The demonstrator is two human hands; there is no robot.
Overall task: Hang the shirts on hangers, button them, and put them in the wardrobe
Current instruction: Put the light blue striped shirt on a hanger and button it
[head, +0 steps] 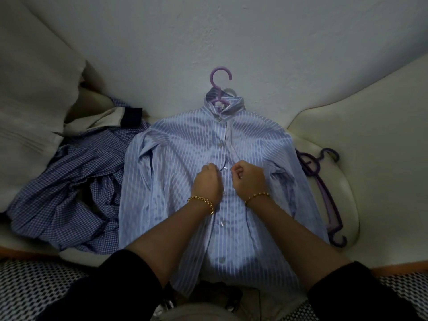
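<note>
A light blue striped shirt [176, 144] lies flat on the cream sofa, front up, on a lilac hanger [220, 77] whose hook sticks out above the collar. The upper buttons look fastened. At mid-chest my left hand [207, 181] pinches the placket by a button, and my right hand [249, 179] pinches the opposite edge, fingers curled. Both wrists wear gold bracelets. A crumpled blue checked shirt [76, 188] lies to the left.
Spare purple hangers [324, 181] lie on the sofa [335, 126] to the right of the shirt. A cream cushion [30, 107] and a cream garment with a dark cuff [120, 117] sit at the left. A patterned floor mat [34, 286] is below.
</note>
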